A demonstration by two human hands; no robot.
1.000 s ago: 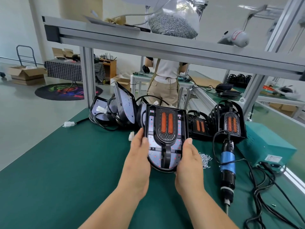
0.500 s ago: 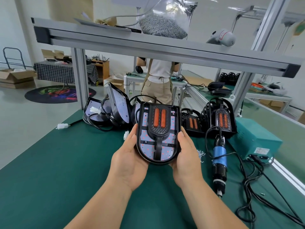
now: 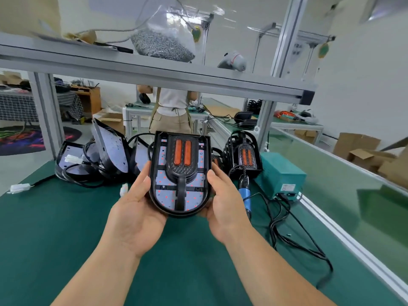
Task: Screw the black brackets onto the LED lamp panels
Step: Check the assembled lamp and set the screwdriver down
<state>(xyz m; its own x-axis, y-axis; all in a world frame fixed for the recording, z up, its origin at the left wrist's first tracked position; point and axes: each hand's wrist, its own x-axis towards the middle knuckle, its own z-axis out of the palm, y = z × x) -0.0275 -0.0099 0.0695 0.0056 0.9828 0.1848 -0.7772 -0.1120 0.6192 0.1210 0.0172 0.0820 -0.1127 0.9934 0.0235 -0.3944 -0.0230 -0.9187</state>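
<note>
I hold the LED lamp panel (image 3: 164,196) up off the green surface (image 3: 66,228). My left hand (image 3: 134,208) cups its left edge and my right hand (image 3: 225,204) its right edge. My thumbs lie along the rim, and my fingers curl under it, out of sight. The black bracket (image 3: 181,175) sits on the panel's face.

A heap of bare panels (image 3: 108,151) with tangled black leads lies behind my left hand, and a small white plug (image 3: 124,189) is just beside my thumb. A stack of finished panels (image 3: 242,153) stands behind my right hand. The blue electric screwdriver (image 3: 246,196) lies partly hidden by that hand. Its cable (image 3: 287,230) loops across the surface near the teal power box (image 3: 283,171). The aluminium shelf (image 3: 154,72) crosses overhead and carries a bag of screws (image 3: 163,46). Beyond it another person (image 3: 172,111) stands at a far bench.
</note>
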